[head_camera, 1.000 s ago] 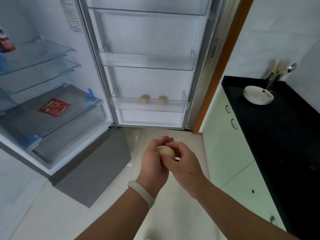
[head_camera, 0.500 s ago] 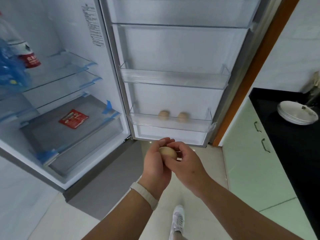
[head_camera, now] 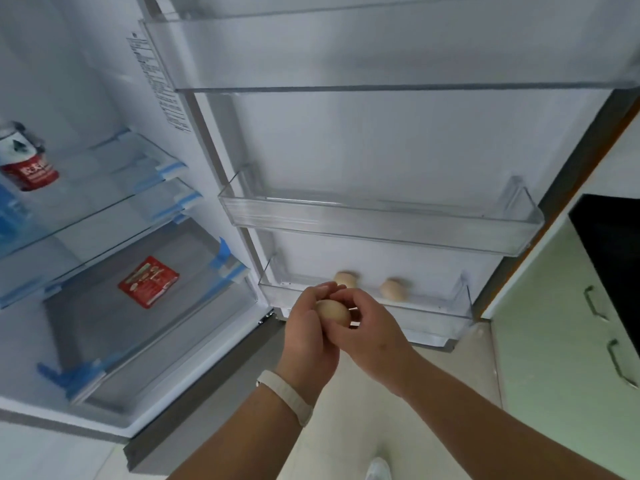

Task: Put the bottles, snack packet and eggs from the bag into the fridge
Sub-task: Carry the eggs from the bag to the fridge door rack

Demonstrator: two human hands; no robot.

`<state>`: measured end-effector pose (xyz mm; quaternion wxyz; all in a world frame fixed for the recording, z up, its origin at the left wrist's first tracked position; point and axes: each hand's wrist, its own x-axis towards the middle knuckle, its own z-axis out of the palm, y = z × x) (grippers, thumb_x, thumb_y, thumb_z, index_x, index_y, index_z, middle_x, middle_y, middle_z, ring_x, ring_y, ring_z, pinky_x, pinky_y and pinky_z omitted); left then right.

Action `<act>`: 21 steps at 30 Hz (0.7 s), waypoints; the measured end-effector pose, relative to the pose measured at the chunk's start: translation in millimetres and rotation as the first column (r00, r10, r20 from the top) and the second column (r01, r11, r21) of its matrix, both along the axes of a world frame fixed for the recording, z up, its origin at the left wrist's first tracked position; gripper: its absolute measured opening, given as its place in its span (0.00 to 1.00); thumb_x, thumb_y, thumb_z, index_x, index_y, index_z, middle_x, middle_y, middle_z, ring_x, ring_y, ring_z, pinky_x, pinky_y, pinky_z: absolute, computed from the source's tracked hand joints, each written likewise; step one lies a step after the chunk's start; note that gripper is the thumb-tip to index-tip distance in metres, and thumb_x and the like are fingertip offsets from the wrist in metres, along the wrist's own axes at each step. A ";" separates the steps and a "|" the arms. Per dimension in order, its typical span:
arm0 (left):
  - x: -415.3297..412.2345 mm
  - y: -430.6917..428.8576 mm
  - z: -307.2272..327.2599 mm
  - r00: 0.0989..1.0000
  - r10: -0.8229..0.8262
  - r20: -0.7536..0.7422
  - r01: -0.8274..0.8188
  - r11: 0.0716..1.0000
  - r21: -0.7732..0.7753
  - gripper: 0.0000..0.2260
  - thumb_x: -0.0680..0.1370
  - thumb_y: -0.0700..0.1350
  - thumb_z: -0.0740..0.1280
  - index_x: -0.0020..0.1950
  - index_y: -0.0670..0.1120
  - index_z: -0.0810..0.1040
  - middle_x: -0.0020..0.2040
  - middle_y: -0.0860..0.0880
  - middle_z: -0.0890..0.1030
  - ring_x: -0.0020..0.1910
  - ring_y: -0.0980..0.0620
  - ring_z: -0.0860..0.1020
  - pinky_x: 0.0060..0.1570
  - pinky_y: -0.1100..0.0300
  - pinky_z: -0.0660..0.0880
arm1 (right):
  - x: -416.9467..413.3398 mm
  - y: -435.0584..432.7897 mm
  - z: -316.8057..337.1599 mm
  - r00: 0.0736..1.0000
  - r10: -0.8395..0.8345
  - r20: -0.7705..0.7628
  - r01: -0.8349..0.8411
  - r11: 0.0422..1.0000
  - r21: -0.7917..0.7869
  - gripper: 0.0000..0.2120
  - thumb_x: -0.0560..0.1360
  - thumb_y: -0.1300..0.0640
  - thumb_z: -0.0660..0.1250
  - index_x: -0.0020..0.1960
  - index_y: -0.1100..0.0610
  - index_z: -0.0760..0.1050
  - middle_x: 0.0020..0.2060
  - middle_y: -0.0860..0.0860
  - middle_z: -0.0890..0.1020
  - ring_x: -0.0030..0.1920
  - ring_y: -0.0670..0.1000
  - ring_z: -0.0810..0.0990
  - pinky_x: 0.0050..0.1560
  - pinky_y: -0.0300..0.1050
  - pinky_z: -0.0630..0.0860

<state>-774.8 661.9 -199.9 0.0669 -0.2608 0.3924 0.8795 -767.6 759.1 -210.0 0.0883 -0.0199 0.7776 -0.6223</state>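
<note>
My left hand (head_camera: 308, 337) and right hand (head_camera: 374, 332) are both cupped round one egg (head_camera: 333, 309), and the bottom door bin (head_camera: 433, 315) is dead ahead, just beyond it.

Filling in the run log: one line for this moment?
left hand, right hand: holding egg | lowest door bin: two eggs | shelf: snack packet

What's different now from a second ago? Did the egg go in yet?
Not yet. The person stepped closer, and the left hand and right hand carried the egg up to the bottom door shelf, still holding it together. The two eggs on that shelf, the snack packet and the bottle stayed put.
</note>
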 end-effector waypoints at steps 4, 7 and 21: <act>-29.4 4.6 -8.9 1.000 0.014 0.022 -0.013 0.999 -0.035 0.09 0.80 0.37 0.57 0.47 0.40 0.77 0.44 0.40 0.80 0.39 0.41 0.80 0.40 0.52 0.78 | -30.9 3.4 -12.3 1.000 0.012 0.028 -0.013 1.000 0.013 0.13 0.70 0.57 0.73 0.53 0.46 0.78 0.47 0.43 0.83 0.45 0.42 0.81 0.48 0.39 0.79; -41.4 0.7 -14.9 1.000 -0.001 0.031 0.003 0.999 -0.043 0.08 0.79 0.37 0.59 0.45 0.40 0.78 0.41 0.41 0.81 0.38 0.41 0.81 0.39 0.52 0.78 | -42.9 -0.3 -19.7 0.999 0.008 0.042 -0.009 1.000 0.029 0.14 0.69 0.57 0.73 0.53 0.45 0.78 0.46 0.42 0.83 0.46 0.42 0.81 0.49 0.40 0.80; -116.7 -77.6 -59.7 0.969 -0.248 0.004 0.233 0.906 -0.354 0.06 0.75 0.37 0.65 0.50 0.42 0.79 0.42 0.43 0.84 0.44 0.45 0.82 0.43 0.53 0.79 | -110.7 -60.7 -39.0 0.996 -0.075 0.053 0.062 0.974 0.217 0.12 0.70 0.56 0.73 0.51 0.47 0.77 0.45 0.44 0.83 0.45 0.42 0.81 0.45 0.36 0.77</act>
